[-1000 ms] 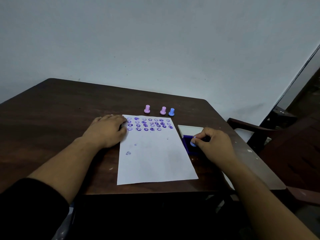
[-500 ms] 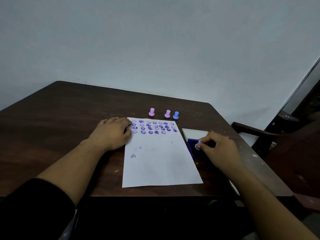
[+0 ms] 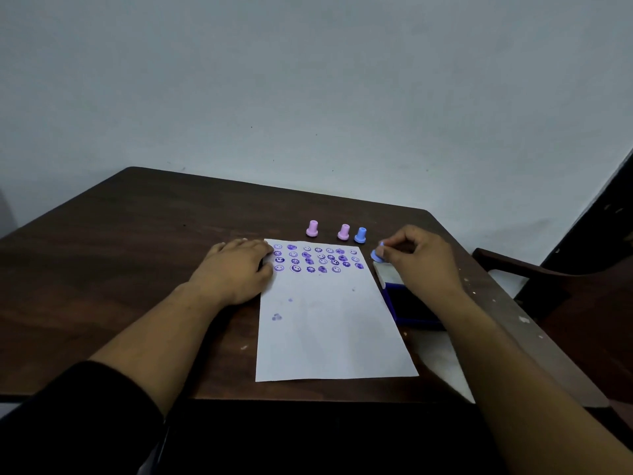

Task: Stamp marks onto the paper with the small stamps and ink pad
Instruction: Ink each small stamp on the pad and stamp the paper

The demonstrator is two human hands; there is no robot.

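Observation:
A white paper (image 3: pixel 329 323) lies on the dark wooden table (image 3: pixel 120 255), with rows of purple marks across its top. My left hand (image 3: pixel 236 269) rests flat on the paper's upper left edge. My right hand (image 3: pixel 418 258) pinches a small blue stamp (image 3: pixel 376 255) just beyond the paper's top right corner, lifted off the ink pad. The blue ink pad (image 3: pixel 411 306) lies open to the right of the paper, its white lid (image 3: pixel 385 272) partly under my hand. Two pink stamps (image 3: pixel 312 228) (image 3: pixel 343 232) and a blue stamp (image 3: pixel 360 235) stand behind the paper.
A dark wooden chair (image 3: pixel 565 286) stands to the right of the table. A pale wall (image 3: pixel 308 97) rises behind the far edge. The table's near edge runs just below the paper.
My right hand has lifted the blue stamp off the ink pad and carried it away from me, toward the paper's top right corner. My left hand stays on the paper.

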